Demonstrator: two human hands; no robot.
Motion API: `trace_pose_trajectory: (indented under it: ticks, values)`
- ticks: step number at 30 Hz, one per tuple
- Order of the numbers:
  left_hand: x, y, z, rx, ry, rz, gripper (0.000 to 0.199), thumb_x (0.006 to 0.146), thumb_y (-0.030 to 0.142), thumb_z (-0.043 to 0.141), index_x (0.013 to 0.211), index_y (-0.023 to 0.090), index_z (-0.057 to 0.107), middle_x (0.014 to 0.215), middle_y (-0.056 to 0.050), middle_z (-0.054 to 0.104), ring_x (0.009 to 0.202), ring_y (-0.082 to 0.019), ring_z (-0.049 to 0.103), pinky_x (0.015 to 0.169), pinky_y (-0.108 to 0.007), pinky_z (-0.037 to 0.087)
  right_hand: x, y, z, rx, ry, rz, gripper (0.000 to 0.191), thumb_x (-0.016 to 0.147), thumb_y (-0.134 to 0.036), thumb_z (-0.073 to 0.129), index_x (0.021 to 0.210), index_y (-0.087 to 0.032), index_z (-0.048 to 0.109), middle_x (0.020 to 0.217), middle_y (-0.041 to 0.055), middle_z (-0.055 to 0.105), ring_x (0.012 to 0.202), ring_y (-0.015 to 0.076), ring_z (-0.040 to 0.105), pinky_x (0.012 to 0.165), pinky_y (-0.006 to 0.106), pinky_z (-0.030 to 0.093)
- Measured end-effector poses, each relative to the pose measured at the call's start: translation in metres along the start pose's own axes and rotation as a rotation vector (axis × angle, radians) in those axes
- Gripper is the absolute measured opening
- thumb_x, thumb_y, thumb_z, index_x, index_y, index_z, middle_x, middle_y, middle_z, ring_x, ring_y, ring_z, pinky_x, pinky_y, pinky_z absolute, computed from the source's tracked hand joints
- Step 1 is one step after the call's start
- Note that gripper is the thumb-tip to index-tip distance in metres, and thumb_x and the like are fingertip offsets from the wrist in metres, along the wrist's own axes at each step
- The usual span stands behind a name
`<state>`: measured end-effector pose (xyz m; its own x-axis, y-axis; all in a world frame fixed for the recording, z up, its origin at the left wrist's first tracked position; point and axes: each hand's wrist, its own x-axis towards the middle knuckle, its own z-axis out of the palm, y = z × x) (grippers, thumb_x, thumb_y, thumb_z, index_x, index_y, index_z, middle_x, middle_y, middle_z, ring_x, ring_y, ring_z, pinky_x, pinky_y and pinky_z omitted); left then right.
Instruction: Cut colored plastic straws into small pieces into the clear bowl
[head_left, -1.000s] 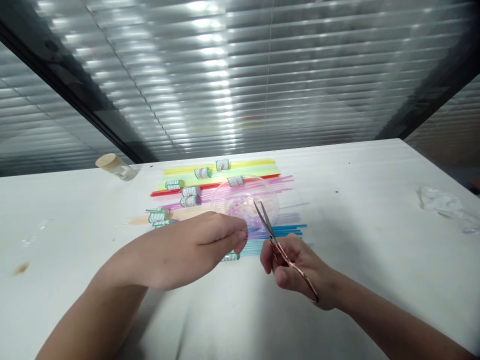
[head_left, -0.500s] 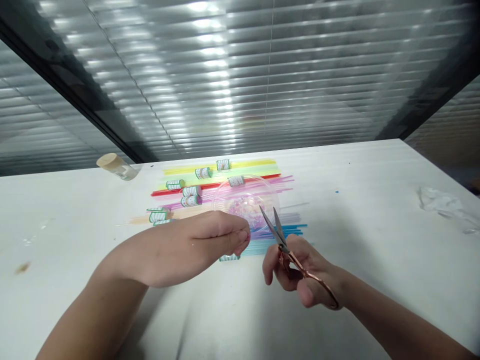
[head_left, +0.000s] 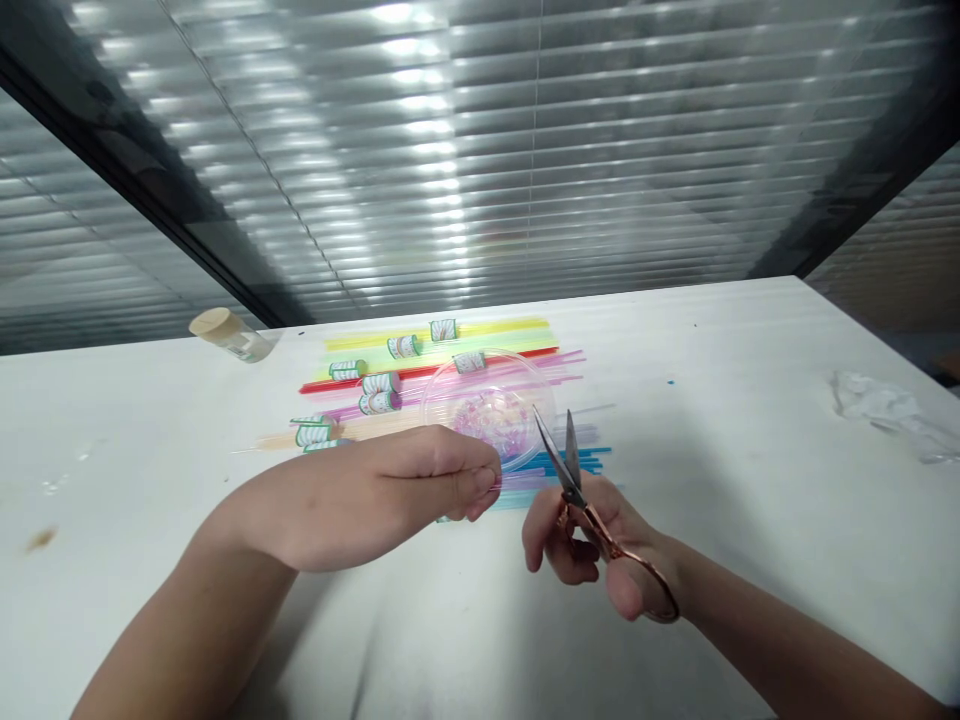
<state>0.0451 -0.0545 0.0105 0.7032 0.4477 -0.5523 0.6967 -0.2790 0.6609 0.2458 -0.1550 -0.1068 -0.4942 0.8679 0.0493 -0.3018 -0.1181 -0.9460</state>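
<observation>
My left hand (head_left: 390, 495) is closed in a pinch over the near edge of a clear round bowl (head_left: 553, 400). Whatever lies between its fingertips is too small or hidden to make out. Small pink and whitish bits (head_left: 491, 420) are gathered inside the bowl. On the right, my right hand (head_left: 592, 540) grips scissors (head_left: 577, 490) with copper-coloured handles, fingers and thumb in the loops. The blades stand apart and point up and away, just beside the bowl's right side. Bundles of thin coloured sticks, blue ones (head_left: 592, 460) among them, lie beneath and around the bowl.
Several patterned paper bands (head_left: 381, 402) wrap or lie on the yellow, red and pink bundles. A wooden-capped jar (head_left: 232, 335) lies tilted at the back left of the white table (head_left: 750, 560). Crumpled clear plastic (head_left: 877, 400) is at the right, before window blinds.
The scissors' blades have swung slightly to the right and spread a little wider. My left hand stays nearly where it was, still pinched.
</observation>
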Motion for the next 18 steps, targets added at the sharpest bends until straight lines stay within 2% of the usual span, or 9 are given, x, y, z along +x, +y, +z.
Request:
trace_pose_trajectory:
  ticks: [3, 6, 11, 18]
  values:
    - [0.0, -0.001, -0.001, -0.015, 0.029, 0.022, 0.033, 0.095, 0.048, 0.041, 0.083, 0.023, 0.059, 0.09, 0.001, 0.061, 0.085, -0.015, 0.054, 0.079, -0.024, 0.046, -0.001, 0.003, 0.0, -0.03, 0.004, -0.008, 0.067, 0.059, -0.081, 0.068, 0.081, -0.018, 0.063, 0.05, -0.0081, 0.038, 0.042, 0.0088, 0.031, 0.044, 0.024, 0.026]
    - [0.001, -0.002, -0.002, -0.023, 0.063, 0.054, 0.037, 0.095, 0.051, 0.041, 0.079, 0.021, 0.056, 0.082, 0.001, 0.055, 0.078, -0.014, 0.051, 0.073, -0.024, 0.047, 0.0, 0.002, 0.003, -0.062, 0.036, -0.028, 0.065, 0.063, -0.079, 0.068, 0.084, -0.018, 0.061, 0.052, -0.0076, 0.039, 0.045, 0.009, 0.031, 0.045, 0.025, 0.024]
    - [0.003, -0.001, 0.004, 0.031, 0.214, 0.057, 0.04, 0.095, 0.054, 0.036, 0.084, 0.021, 0.056, 0.08, 0.0, 0.055, 0.074, -0.015, 0.05, 0.066, -0.025, 0.047, 0.004, -0.003, 0.008, -0.131, 0.082, 0.022, 0.06, 0.07, -0.078, 0.063, 0.084, -0.019, 0.055, 0.053, -0.0093, 0.034, 0.046, 0.0085, 0.027, 0.045, 0.025, 0.022]
    - [0.008, 0.005, 0.018, 0.222, 0.261, 0.061, 0.038, 0.101, 0.041, 0.026, 0.074, 0.021, 0.043, 0.073, 0.002, 0.054, 0.069, -0.014, 0.049, 0.062, -0.029, 0.04, 0.004, -0.004, 0.007, -0.238, 0.171, 0.112, 0.057, 0.076, -0.075, 0.061, 0.084, -0.018, 0.057, 0.054, -0.0083, 0.035, 0.05, 0.0092, 0.028, 0.047, 0.024, 0.021]
